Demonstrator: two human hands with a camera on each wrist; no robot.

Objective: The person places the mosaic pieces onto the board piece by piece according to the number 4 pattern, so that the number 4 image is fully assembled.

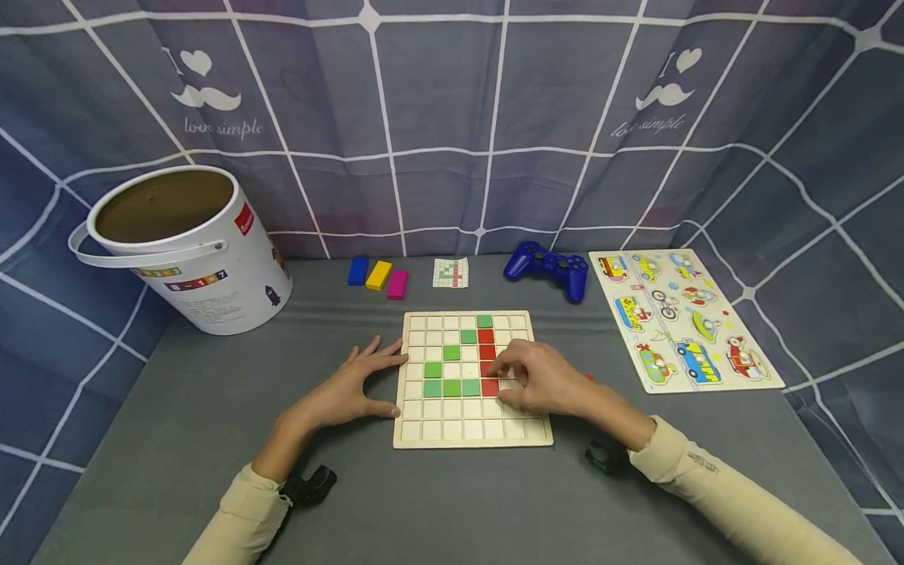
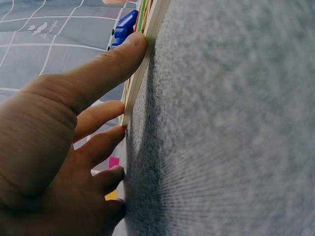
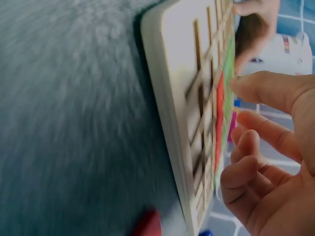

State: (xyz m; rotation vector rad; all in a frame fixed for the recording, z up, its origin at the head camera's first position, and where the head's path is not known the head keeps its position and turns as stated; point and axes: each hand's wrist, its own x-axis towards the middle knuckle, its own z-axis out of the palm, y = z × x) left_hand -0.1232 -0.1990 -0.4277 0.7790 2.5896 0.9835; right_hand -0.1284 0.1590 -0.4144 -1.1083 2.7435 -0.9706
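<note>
A square wooden grid board lies flat on the grey table, with green tiles and a column of red tiles in its cells. At the board's left edge, my left hand rests with thumb and fingers spread, touching the rim; its thumb lies along the edge in the left wrist view. Over the right half is my right hand, its thumb and index fingertips by the lower red tiles. In the right wrist view a gap separates that thumb and index finger, with no piece visible between them.
Beside my right hand lies a loose red piece. Along the back are blue, yellow and magenta blocks, a small pattern card and a blue game controller. A white bucket stands left, a picture puzzle board right.
</note>
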